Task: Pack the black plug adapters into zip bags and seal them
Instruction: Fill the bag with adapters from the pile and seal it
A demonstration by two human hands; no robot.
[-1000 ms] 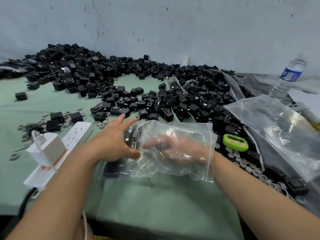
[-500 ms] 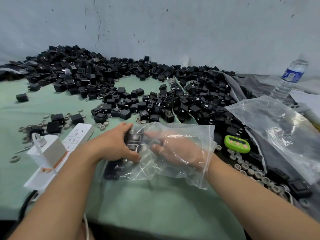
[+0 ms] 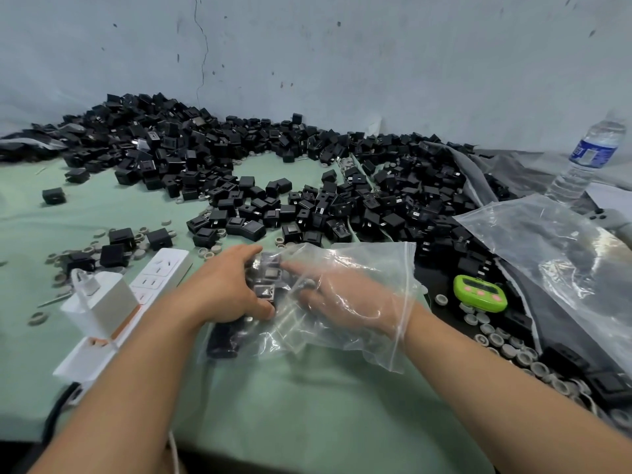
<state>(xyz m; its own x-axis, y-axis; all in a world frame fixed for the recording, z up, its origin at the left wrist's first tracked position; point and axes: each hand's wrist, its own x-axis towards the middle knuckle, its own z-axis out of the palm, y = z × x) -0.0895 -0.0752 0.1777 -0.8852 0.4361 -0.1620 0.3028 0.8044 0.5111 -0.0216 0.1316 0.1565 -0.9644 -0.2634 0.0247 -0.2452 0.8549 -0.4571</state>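
Clear plastic takes up the middle of the desk (image 3: 307,405). A zip bag (image 3: 369,268) lies toward the front edge with its mouth to the right. Our right hand (image 3: 345,302) is inside it up to the wrist, fingers stretched out toward a small stack of adapters (image 3: 266,277) at the closed end. Our left hand (image 3: 225,289) stays outside the bag, fingers and thumb curled round that same stack through the film. We judge this to be the filling step: the adapters are being squared up inside, and the zip strip (image 3: 405,302) stands unsealed around the wrist. As we read it, the next move calls for drawing the right hand out without dragging the stack. After that we either fetch more from the heap (image 3: 393,200) along the back edge or line up the two lips and pinch the strip shut from end to end. The film is thin and crumpled, so the lips may not meet cleanly. We cannot count the adapters in the bag, because glare and folds blur them, and a dark lump (image 3: 222,340) at its near left corner is smeared. Whether the right fingertips actually touch the stack is hard to make out through the plastic. A second bag (image 3: 547,254) at the right edge is cut off by the frame, and its contents are unclear.
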